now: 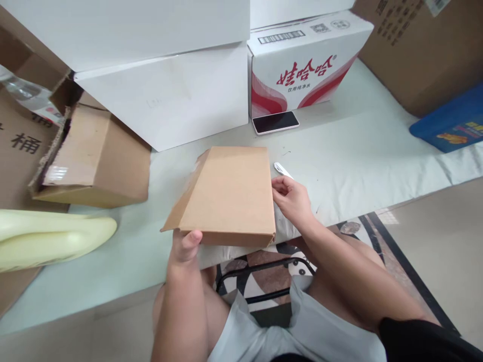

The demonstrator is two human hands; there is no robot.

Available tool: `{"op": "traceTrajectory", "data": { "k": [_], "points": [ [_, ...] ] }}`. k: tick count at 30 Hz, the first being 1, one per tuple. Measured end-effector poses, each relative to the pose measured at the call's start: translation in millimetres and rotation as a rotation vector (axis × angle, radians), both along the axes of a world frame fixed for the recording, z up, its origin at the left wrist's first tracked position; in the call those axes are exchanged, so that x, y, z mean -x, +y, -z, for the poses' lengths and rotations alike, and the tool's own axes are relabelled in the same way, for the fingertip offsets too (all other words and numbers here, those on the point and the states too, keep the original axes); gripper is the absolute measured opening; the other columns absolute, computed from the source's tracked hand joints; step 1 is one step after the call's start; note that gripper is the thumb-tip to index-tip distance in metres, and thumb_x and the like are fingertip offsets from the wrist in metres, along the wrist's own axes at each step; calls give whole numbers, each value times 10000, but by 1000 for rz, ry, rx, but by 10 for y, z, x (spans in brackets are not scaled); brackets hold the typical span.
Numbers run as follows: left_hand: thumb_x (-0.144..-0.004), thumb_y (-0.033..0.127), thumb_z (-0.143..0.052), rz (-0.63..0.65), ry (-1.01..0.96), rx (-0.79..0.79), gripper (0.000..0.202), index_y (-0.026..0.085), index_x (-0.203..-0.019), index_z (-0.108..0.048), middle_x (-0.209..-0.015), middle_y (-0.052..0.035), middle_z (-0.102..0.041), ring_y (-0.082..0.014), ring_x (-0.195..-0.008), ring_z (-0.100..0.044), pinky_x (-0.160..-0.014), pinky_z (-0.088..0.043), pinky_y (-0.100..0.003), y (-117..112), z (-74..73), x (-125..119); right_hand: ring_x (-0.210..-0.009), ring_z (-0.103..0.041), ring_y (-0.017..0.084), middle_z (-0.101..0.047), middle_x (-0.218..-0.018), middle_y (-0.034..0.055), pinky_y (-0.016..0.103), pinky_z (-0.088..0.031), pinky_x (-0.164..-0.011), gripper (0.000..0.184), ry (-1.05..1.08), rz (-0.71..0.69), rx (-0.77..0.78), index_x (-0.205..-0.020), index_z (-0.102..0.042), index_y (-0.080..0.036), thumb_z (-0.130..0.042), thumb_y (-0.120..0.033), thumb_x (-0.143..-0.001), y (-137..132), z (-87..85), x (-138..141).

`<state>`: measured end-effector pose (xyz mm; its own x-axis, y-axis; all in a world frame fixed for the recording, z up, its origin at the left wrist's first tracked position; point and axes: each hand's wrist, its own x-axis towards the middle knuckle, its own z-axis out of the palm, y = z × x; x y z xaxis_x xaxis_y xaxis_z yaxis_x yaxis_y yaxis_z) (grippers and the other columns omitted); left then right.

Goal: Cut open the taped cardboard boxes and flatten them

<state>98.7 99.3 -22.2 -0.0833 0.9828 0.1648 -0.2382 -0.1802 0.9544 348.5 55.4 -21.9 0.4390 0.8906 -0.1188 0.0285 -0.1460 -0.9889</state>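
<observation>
A flat brown cardboard box (230,191) lies at the near side of the cloth-covered table, a flap slanting out along its left side. My left hand (186,245) grips its near left corner, thumb on the front wall and the other fingers hidden beneath. At the right side, my right hand (290,197) has its fingers curled in against the box's edge; their tips are partly hidden. Just beyond that hand lies a small white utility knife or similar slim tool (282,170), its near end covered by the hand.
A phone (275,122) rests in front of a white and red carton (302,70). Large white boxes (181,95) stand behind. To the left are an open carton (101,156) and a pale yellow inflated-looking object (56,239). A blue package (453,123) sits at right.
</observation>
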Motion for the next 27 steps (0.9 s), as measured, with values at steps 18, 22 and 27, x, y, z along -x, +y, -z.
{"op": "traceTrajectory", "data": {
  "k": [18, 22, 27],
  "points": [
    [-452, 665, -880, -51, -88, 28, 637, 234, -907, -771, -885, -37, -765, -254, -917, -745, -813, -625, -318, -46, 87, 56, -624, -461, 117, -529, -679, -54, 294, -334, -625, 114, -94, 13, 6, -762, -477, -241, -578, -209, -720, 55, 35, -42],
    [-448, 716, -851, -35, -40, 52, 697, 220, -930, -763, -934, -72, -764, -315, -991, -735, -871, -621, -400, -40, 56, 49, -627, -452, 119, -509, -684, -55, 298, -326, -627, 106, -94, -2, -10, -760, -458, -246, -529, -190, -705, 51, 13, -41],
    [-471, 708, -855, -21, -48, 58, 704, 225, -974, -754, -979, -85, -756, -347, -1119, -698, -933, -602, -429, -40, 52, 57, -636, -465, 122, -520, -689, -49, 299, -350, -634, 74, -127, 12, -22, -761, -475, -245, -511, -207, -708, 49, 15, -41]
  ]
}}
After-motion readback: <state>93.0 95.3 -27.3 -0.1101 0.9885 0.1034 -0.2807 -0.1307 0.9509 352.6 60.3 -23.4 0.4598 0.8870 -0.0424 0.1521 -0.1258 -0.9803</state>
